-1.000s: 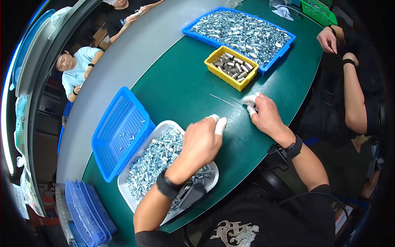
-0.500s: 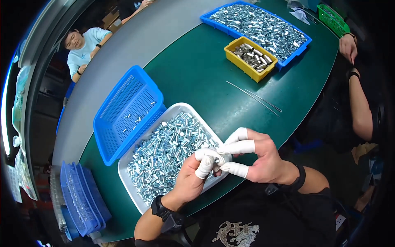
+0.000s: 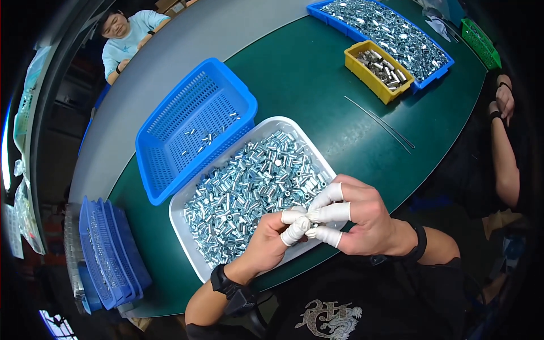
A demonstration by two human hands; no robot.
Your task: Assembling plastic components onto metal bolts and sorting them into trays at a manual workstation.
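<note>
My left hand (image 3: 272, 238) and my right hand (image 3: 364, 219) meet over the near right rim of a white tub (image 3: 182, 241), with white covers on the thumbs and several fingers. The fingertips of both hands are pinched together around a small metal sleeve (image 3: 314, 225), which is mostly hidden by the covers. Beneath and to the left, many short silvery metal sleeves (image 3: 243, 192) fill the tub.
A blue basket (image 3: 160, 130) holding a few sleeves leans on the tub's far left side. Farther right are two thin metal rods (image 3: 385, 124), a yellow bin (image 3: 362, 73) and a blue tray (image 3: 435, 75) of metal parts. Stacked blue baskets (image 3: 107, 255) stand at left. Co-workers sit across and at right.
My right fingers have closed in on my left fingertips, covering most of the sleeve, whose open end showed before. The view has shifted, so the table items appear moved.
</note>
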